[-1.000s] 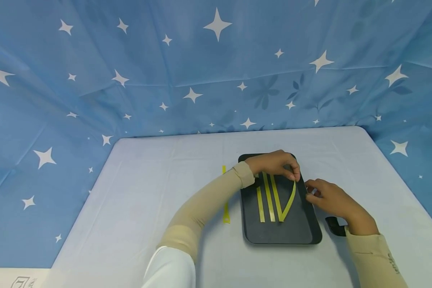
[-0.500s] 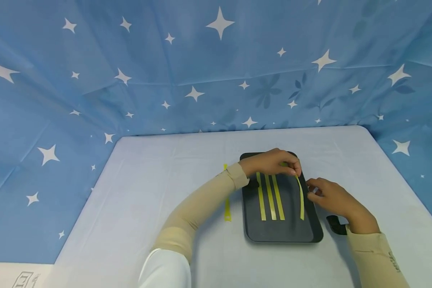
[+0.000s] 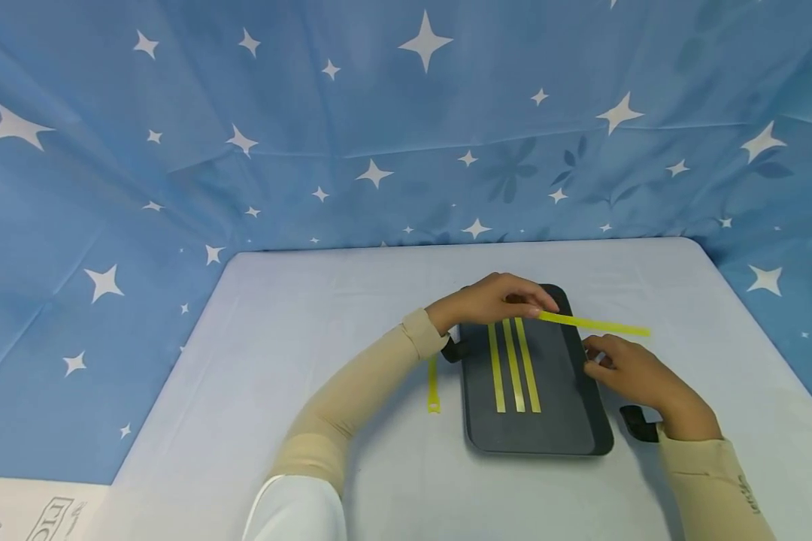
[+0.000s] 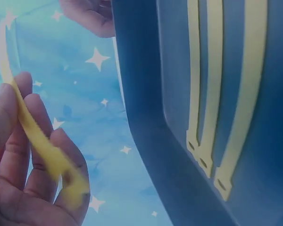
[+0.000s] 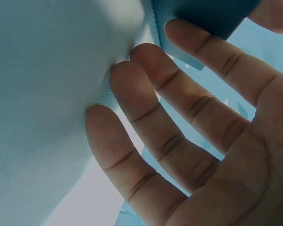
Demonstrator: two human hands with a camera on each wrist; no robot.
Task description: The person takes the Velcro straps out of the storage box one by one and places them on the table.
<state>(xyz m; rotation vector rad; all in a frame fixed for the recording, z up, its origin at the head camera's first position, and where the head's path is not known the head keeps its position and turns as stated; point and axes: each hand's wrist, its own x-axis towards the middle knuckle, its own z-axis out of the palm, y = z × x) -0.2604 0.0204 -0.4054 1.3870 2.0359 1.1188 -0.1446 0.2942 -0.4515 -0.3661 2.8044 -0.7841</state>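
My left hand (image 3: 497, 300) pinches one end of a yellow hook-and-loop cable strap (image 3: 595, 324), which stretches right across the tray's far right rim. In the left wrist view the held strap's slotted end (image 4: 73, 188) is blurred against the fingers. Three similar straps (image 3: 514, 368) lie side by side in the dark grey tray (image 3: 568, 428), their slotted ends level in the left wrist view. Beside the tray's right wall is my right hand (image 3: 632, 379), fingers loosely bent. Its index fingertip (image 5: 181, 33) meets the dark tray wall, and the other fingertips rest by the white cloth.
Another yellow strap (image 3: 434, 387) lies on the white table (image 3: 298, 315) left of the tray, partly behind the left forearm. A blue star-print curtain (image 3: 406, 128) hangs behind and at the sides. A printed pale item (image 3: 47, 511) shows at lower left.
The left hand has drawn back slightly left, and the held strap has swung up from inside the tray to stretch rightward over its rim. The right hand has stayed by the tray.
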